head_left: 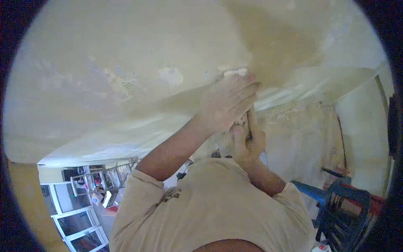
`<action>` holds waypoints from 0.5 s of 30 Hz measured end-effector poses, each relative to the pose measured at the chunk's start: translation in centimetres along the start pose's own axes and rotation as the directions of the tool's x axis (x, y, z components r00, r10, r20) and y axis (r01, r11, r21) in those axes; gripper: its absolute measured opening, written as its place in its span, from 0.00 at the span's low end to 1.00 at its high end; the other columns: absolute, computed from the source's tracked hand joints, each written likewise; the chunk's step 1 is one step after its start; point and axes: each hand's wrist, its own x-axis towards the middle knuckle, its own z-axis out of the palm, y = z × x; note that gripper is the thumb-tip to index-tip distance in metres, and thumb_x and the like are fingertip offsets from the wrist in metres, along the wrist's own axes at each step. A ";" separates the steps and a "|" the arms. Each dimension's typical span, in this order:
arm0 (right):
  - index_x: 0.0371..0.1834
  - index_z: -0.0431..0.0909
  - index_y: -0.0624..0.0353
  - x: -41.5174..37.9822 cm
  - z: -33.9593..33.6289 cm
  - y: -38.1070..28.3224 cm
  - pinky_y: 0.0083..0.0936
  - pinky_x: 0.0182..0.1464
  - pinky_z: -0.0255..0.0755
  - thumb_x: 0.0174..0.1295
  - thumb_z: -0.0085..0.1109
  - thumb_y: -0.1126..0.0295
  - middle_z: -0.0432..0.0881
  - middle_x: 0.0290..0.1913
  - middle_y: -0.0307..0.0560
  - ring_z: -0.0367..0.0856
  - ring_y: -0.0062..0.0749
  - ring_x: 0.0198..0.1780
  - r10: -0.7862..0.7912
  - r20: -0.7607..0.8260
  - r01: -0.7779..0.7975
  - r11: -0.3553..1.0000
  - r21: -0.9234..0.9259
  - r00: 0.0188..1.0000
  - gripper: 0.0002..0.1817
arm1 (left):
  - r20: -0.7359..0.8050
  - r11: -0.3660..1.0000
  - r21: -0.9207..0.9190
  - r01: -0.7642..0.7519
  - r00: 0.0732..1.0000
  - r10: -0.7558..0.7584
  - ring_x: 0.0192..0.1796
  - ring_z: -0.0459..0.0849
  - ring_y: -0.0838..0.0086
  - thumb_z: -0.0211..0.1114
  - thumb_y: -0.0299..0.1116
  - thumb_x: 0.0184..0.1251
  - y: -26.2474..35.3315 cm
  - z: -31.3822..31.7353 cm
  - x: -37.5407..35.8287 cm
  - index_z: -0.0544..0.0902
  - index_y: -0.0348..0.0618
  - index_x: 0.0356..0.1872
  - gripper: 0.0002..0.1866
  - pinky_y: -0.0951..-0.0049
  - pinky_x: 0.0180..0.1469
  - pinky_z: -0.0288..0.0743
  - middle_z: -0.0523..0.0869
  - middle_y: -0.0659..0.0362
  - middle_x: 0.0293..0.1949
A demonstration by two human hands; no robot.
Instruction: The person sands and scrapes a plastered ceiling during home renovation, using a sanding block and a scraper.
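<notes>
Both arms are raised toward a pale yellow, stained painted surface (168, 50). My left hand (226, 103) has its fingers stretched out and lying flat. Its fingertips are at a whitish rough patch (236, 72) on that surface. Just below it, my right hand (252, 143) is closed, with the thumb and a finger pointing up. A pale thing with dark marks (240, 122) shows between its thumb and fingers, mostly covered by the hands; its kind cannot be made out. The hands overlap, and slight blur softens the left fingers.
Flaking paint (126, 82) and a bare pale patch (170, 75) mark the surface to the left. Stacked dark plastic chairs (346, 210) stand at lower right. A metal ladder (105, 178) and white-framed windows (77, 218) appear at lower left.
</notes>
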 end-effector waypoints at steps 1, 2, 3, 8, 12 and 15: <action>0.61 0.63 0.74 0.4 0.0 -0.2 0.18 0.24 0.66 0.61 0.51 0.63 0.79 0.26 0.44 0.72 0.19 0.22 0.007 0.005 -0.007 1.000 0.021 1.000 0.29 | 0.000 1.000 -0.001 0.006 1.000 -0.006 0.58 0.75 0.60 0.58 0.34 0.46 0.1 -0.1 0.0 0.79 0.36 0.38 0.17 0.58 0.61 0.67 0.81 0.52 0.49; 0.61 0.63 0.75 0.6 -0.1 -0.3 0.19 0.24 0.66 0.61 0.52 0.63 0.80 0.26 0.44 0.72 0.20 0.22 0.009 0.013 -0.010 0.999 0.041 1.000 0.29 | -0.032 1.000 -0.015 0.025 0.999 -0.025 0.56 0.77 0.61 0.58 0.33 0.47 0.1 -0.1 -0.1 0.80 0.41 0.37 0.14 0.58 0.57 0.68 0.82 0.54 0.47; 0.61 0.63 0.75 0.4 -0.1 -0.2 0.19 0.24 0.66 0.61 0.52 0.63 0.80 0.26 0.44 0.72 0.20 0.22 0.003 0.022 -0.004 0.999 0.040 1.000 0.29 | -0.067 0.999 -0.024 0.041 0.997 -0.042 0.53 0.79 0.62 0.58 0.32 0.49 0.1 -0.2 -0.1 0.82 0.45 0.36 0.12 0.58 0.53 0.70 0.84 0.57 0.44; 0.61 0.62 0.75 0.0 0.3 -1.3 0.21 0.33 0.70 0.61 0.51 0.64 0.80 0.35 0.51 0.75 0.24 0.30 0.031 0.067 -0.033 0.999 0.022 0.997 0.30 | -0.084 0.996 0.062 0.059 0.995 -0.053 0.54 0.78 0.62 0.58 0.33 0.48 0.3 -1.2 -0.3 0.82 0.46 0.35 0.12 0.59 0.54 0.70 0.84 0.58 0.45; 0.61 0.62 0.76 0.9 0.5 -2.5 0.22 0.38 0.71 0.60 0.51 0.65 0.80 0.41 0.56 0.78 0.28 0.35 0.027 0.109 -0.035 0.997 0.071 0.994 0.29 | -0.047 0.995 0.080 0.067 0.997 -0.063 0.56 0.77 0.66 0.58 0.32 0.49 -0.2 -1.7 -0.8 0.82 0.43 0.34 0.11 0.61 0.59 0.69 0.83 0.57 0.46; 0.61 0.62 0.76 -0.2 1.4 -1.6 0.24 0.41 0.72 0.60 0.51 0.66 0.79 0.44 0.57 0.78 0.31 0.38 -0.045 0.116 0.044 0.999 0.010 0.992 0.29 | -0.041 0.990 0.117 0.082 0.996 -0.078 0.56 0.78 0.66 0.59 0.30 0.48 0.7 -2.3 -2.0 0.82 0.42 0.34 0.11 0.62 0.59 0.69 0.83 0.57 0.45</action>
